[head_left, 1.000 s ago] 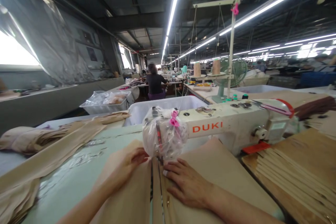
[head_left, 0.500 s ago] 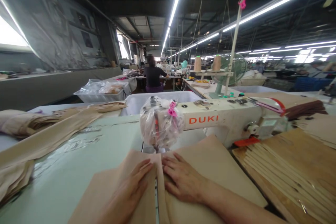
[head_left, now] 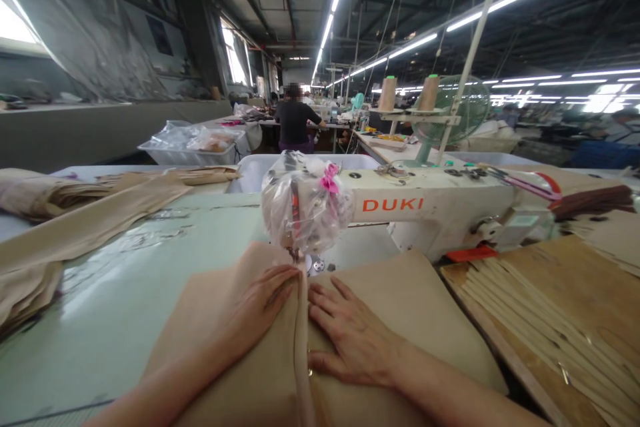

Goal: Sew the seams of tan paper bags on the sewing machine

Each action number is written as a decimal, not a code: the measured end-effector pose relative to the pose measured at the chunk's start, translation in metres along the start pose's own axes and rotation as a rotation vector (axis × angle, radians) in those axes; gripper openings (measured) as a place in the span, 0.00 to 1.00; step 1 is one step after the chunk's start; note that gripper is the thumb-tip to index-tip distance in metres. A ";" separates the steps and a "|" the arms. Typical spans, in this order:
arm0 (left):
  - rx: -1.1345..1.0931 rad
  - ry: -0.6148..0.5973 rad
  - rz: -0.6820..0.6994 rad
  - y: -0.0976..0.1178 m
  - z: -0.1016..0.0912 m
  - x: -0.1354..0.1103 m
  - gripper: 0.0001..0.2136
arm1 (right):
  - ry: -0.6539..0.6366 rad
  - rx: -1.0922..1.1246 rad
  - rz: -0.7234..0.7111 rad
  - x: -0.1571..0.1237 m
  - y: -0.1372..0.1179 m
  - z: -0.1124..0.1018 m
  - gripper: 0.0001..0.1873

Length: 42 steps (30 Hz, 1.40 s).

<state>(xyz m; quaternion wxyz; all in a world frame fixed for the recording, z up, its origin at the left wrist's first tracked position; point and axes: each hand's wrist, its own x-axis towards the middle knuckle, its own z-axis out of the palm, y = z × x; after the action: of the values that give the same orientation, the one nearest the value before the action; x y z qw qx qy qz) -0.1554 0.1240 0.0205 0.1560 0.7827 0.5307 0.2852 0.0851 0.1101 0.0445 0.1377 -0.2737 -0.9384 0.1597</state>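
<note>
Beige fabric lies in two panels on the pale green sewing table, meeting at a raised folded edge that runs up to the needle area. Behind it stands a white sewing machine, its head wrapped in a clear plastic bag. My left hand presses on the left panel, fingers stretched with the tips at the fold. On the right panel my right hand lies flat with spread fingers, just beside the fold. A small shiny metal piece shows near its thumb.
To the right, a wooden board carries several beige strips. Stacked beige fabric lies at the left. A white bin stands behind the machine, thread cones beyond it. A person in black sits farther off.
My left hand has moved up along the fabric, its fingertips nearer the needle area. The gap between the panels has closed at the fold. The camera has tilted slightly.
</note>
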 end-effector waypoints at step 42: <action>0.324 -0.041 0.104 0.035 0.010 -0.062 0.26 | 0.034 -0.173 -0.014 0.012 -0.002 0.008 0.18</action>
<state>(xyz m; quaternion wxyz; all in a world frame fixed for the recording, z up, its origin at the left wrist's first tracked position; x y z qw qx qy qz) -0.1400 0.0538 0.0141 0.0239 0.8297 0.5252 0.1875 0.0715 0.1136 0.0404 0.1304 -0.2806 -0.9482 0.0724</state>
